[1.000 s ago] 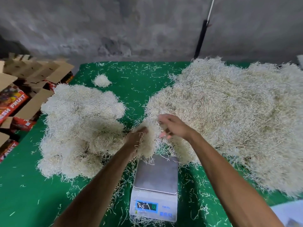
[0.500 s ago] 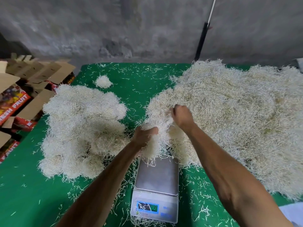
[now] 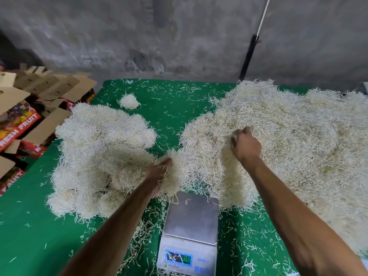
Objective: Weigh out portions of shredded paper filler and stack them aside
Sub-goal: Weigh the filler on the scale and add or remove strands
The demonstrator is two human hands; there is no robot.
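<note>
Left hand (image 3: 159,174) is curled round a clump of shredded paper (image 3: 174,176), held just past the far-left corner of the scale (image 3: 191,222), a bit above the cloth. Right hand (image 3: 246,145) is sunk into the big loose heap (image 3: 288,140) on the right side of the table, fingers closed on a bunch of strands; fingertips mostly buried so can't see how much it's got.

Scale pan sits bare apart from a few stray strands, so this portion isn't weighed yet, prob still being gathered. Display (image 3: 179,258) is lit but digits too blurred to read.

Key relation: the scale lies toward the body from both hands, btwn the two forearms. Left hand w/ its clump is much the nearer, nearly at the pan's far edge; right hand is farther back and off to the right, in the heap. So the clump should only need a short pull back & down onto the pan, then right hand's bunch brought in & left to top up.

Weighed portions (image 3: 103,156) are piled on the left of the green table (image 3: 29,226), touching each other; one small tuft (image 3: 129,101) sits apart behind them. Cardboard boxes (image 3: 39,100) stand off the left edge.

Risk: strands cling & trail, so some prob drop beside the pan rather than on it
</note>
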